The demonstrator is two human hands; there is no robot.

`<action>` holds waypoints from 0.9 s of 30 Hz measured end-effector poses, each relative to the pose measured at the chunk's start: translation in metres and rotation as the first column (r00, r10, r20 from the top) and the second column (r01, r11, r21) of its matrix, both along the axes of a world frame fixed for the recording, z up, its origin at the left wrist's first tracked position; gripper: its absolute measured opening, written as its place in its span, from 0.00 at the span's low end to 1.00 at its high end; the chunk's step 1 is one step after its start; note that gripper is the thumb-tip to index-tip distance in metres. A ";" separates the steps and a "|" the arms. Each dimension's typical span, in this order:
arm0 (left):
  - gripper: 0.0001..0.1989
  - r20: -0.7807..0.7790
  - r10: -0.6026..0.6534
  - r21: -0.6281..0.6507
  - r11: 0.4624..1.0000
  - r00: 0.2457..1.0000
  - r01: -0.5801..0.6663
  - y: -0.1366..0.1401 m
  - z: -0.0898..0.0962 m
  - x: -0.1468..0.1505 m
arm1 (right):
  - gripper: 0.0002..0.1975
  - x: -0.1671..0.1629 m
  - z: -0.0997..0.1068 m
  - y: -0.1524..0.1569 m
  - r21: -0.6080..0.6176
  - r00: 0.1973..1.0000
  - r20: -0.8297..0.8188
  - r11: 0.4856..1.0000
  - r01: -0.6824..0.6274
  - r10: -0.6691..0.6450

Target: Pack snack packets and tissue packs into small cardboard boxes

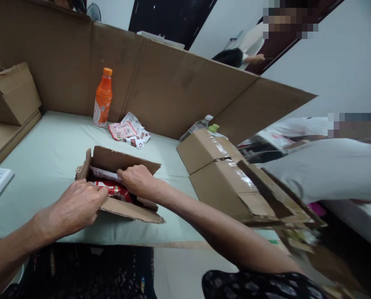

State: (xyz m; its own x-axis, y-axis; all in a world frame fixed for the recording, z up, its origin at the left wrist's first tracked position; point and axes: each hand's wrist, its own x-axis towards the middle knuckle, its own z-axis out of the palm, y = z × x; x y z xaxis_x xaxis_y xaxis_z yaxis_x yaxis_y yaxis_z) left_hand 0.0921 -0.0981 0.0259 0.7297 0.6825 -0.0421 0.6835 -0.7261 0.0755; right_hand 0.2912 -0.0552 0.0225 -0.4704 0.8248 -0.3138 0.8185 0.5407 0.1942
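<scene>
A small open cardboard box (126, 160) stands on the cloth-covered table in front of me, its flaps up. In it lie a red packet (113, 189) and, behind that, a white packet (103, 173) with dark lettering. My left hand (75, 205) is closed at the box's near left corner, fingertips pinching the red packet's edge. My right hand (138, 180) reaches in from the right, its fingers curled at the white packet's right end. The right fingertips are partly hidden inside the box.
Behind the box are an orange drink bottle (103, 99), upright, and pink and white packets (132, 131). Taped cardboard boxes (216, 187) stand on the right, with clear bottles (198, 126) behind. A cardboard wall (173, 83) runs along the back. Other people are beyond it and at right.
</scene>
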 end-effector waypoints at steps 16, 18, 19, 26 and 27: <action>0.21 0.306 -0.208 0.248 0.960 0.929 0.133 -0.017 -0.005 -0.016 | 0.10 0.073 0.015 -0.048 0.236 0.532 -0.837 0.962 0.135 0.131; 0.27 0.435 -0.215 0.338 0.939 0.874 0.062 -0.023 -0.006 -0.029 | 0.08 0.082 0.001 -0.057 0.254 0.452 -0.878 0.954 0.162 0.157; 0.28 0.488 -0.173 0.342 0.940 0.855 -0.006 -0.025 -0.007 -0.036 | 0.08 0.085 -0.006 -0.060 0.226 0.458 -0.879 0.962 0.151 0.134; 0.29 0.644 0.135 0.080 0.967 0.753 -0.242 -0.009 -0.032 -0.050 | 0.10 0.090 -0.010 -0.054 0.255 0.338 -0.932 0.900 0.354 0.131; 0.27 0.657 0.143 0.047 0.972 0.740 -0.230 -0.006 -0.035 -0.047 | 0.10 0.090 -0.007 -0.052 0.286 0.345 -0.927 0.871 0.399 0.147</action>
